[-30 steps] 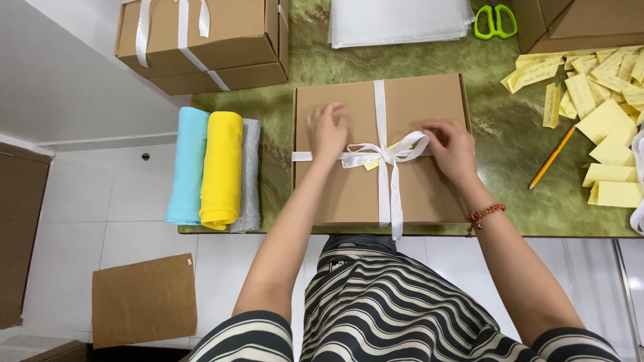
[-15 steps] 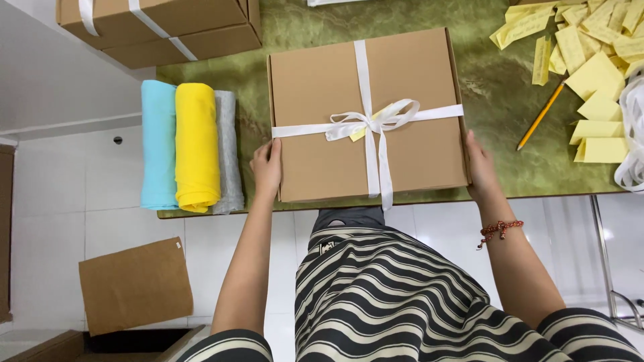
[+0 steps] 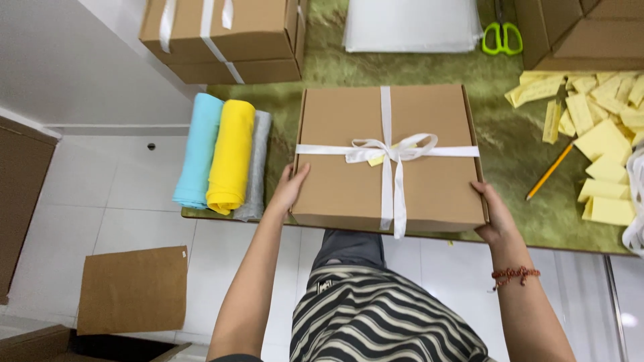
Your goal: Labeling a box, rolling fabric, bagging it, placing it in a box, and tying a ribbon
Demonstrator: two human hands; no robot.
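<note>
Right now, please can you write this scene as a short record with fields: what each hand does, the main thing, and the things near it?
left hand: grips the left side of the cardboard box
right hand: grips the box's right near corner
box: shut, tied crosswise with a white ribbon in a bow
surface: green table
left of box: rolled cloths, blue, yellow, grey
right of box: pencil, yellow paper slips
far side: ribboned boxes, green scissors
</note>
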